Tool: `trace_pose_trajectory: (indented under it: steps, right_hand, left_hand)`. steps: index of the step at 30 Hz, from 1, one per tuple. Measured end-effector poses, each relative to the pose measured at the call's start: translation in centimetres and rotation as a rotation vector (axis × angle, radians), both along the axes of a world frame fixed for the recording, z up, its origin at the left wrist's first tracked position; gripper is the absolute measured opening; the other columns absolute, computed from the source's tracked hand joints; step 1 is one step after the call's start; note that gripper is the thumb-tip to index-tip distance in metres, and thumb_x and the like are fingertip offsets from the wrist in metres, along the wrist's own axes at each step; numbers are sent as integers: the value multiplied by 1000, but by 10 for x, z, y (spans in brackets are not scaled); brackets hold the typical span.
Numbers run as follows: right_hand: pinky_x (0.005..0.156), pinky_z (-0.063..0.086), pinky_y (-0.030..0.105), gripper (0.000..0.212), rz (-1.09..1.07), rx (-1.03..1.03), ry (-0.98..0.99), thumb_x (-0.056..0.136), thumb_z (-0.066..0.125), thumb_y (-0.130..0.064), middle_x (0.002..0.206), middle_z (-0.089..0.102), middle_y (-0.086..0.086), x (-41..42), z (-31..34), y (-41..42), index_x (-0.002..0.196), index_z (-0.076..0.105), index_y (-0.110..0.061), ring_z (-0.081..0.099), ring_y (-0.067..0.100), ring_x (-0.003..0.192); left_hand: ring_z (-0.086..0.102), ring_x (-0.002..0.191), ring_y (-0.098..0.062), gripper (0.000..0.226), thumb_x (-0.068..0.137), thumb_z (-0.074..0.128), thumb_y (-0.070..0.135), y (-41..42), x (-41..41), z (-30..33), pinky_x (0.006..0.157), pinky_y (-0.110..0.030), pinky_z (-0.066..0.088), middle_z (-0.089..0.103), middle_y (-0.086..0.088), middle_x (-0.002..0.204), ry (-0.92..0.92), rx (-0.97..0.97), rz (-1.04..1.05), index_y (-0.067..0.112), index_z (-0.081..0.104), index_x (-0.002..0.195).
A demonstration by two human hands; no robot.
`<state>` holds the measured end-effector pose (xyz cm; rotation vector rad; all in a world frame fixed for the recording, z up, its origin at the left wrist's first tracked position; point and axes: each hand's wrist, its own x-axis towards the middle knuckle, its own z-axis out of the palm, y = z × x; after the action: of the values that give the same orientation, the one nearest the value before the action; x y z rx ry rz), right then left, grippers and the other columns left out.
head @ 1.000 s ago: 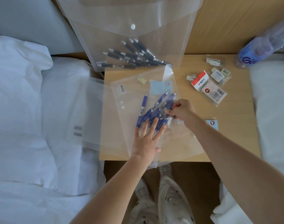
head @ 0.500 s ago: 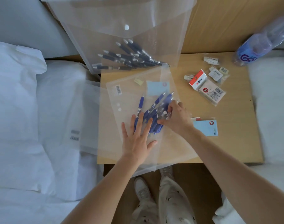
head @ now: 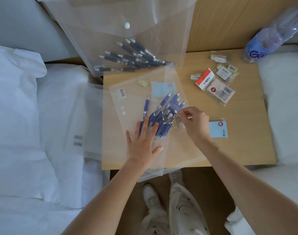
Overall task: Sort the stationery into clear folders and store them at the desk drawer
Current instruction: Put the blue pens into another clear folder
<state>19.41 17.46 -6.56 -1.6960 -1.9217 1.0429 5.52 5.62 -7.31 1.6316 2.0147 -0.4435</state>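
Two hands work on the near clear folder (head: pixel 133 102) on the desk (head: pixel 243 150): left hand (head: pixel 142 145) spread flat, pressing it; right hand (head: pixel 194 123) pinching its flap over the blue pens (head: pixel 161 114). Farther off, a second folder (head: pixel 144 39) holds black pens (head: pixel 133 58).

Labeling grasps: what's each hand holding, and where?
Right hand pinches the folder flap's edge over the blue pens. Left hand holds nothing; it presses flat on the folder.

"M&G" on red-and-white packet (head: pixel 205 79), "Ga" on blue bottle label (head: pixel 256 53)
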Motion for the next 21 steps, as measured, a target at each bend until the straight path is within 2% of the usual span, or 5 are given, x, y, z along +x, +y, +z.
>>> trace_pose_trajectory:
  steps: [5, 9, 11, 15, 21]
  right_hand:
    - [76, 47, 34, 15, 197, 72, -3, 89, 58, -5, 94, 66, 11, 0, -7, -5, 94, 72, -4, 59, 23, 78]
    - [74, 52, 42, 18, 267, 151, -30, 88, 57, -2, 94, 68, 11, -2, -15, -8, 98, 73, -4, 62, 28, 82]
    - [73, 52, 38, 18, 263, 162, -39, 88, 57, -2, 94, 68, 11, -2, -15, -8, 97, 73, -4, 63, 27, 82]
    - [69, 39, 8, 16, 101, 75, 67, 90, 57, -5, 90, 64, -2, 4, -4, -7, 93, 72, -8, 57, 7, 73]
    - [66, 42, 9, 17, -134, -17, 258, 91, 58, -12, 85, 66, -12, 20, 16, 10, 87, 67, -25, 57, -7, 70]
  left_hand:
    - [-18, 144, -25, 77, 93, 25, 63, 3, 2, 1, 115, -53, 3, -29, 1, 154, 9, -7, 9, 32, -22, 146]
    - [-17, 144, -27, 77, 93, 25, 63, 2, 1, 1, 115, -52, 3, -29, -1, 154, 27, 1, -6, 34, -28, 142]
    - [-16, 144, -30, 76, 94, 25, 62, 1, 3, 1, 115, -52, 1, -29, -4, 154, 37, 15, -33, 36, -32, 137]
    - [-17, 143, -34, 76, 94, 26, 61, 0, 6, 1, 115, -50, -3, -28, -8, 154, 29, 52, -56, 34, -26, 143]
    - [-19, 143, -33, 75, 92, 23, 64, 2, 2, 1, 114, -52, -5, -28, -7, 154, 3, 114, -25, 36, -29, 138]
